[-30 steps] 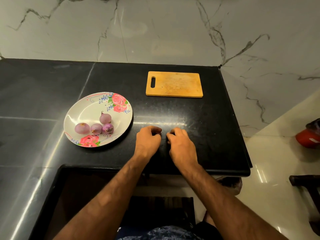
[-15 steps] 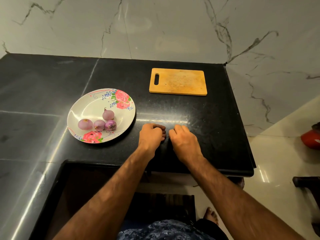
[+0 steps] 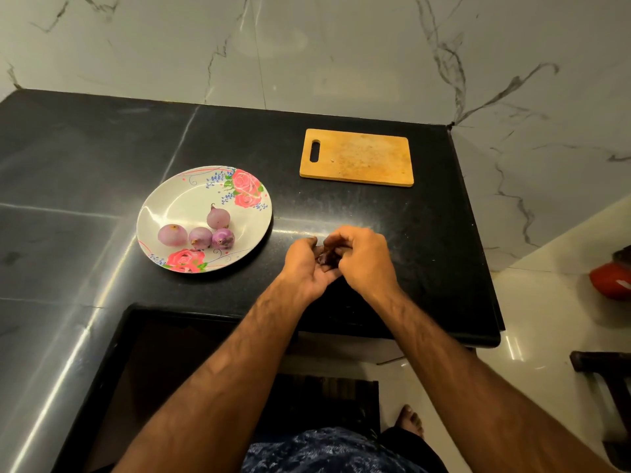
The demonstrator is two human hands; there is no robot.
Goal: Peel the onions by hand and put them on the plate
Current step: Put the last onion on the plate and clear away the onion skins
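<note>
Roughly at the centre of the frame, two bare hands meet over a black stone tabletop (image 3: 426, 216). The left hand (image 3: 307, 264) is cupped with its palm turned up. The right hand (image 3: 365, 257) curls over it from the right, and its fingers pinch a small dark purple piece (image 3: 326, 259) held between both hands. Whether this is a whole onion or only skin cannot be told.

To the left of the hands sits a white plate (image 3: 164, 206) with pink roses printed on it. Four peeled, pale purple onions (image 3: 200, 237) lie on the plate, three in a row and one just behind them.

A wooden cutting board (image 3: 358, 157) lies flat in the upper right of the tabletop, well apart from the hands. Marbled wall fills the top of the frame.
</note>
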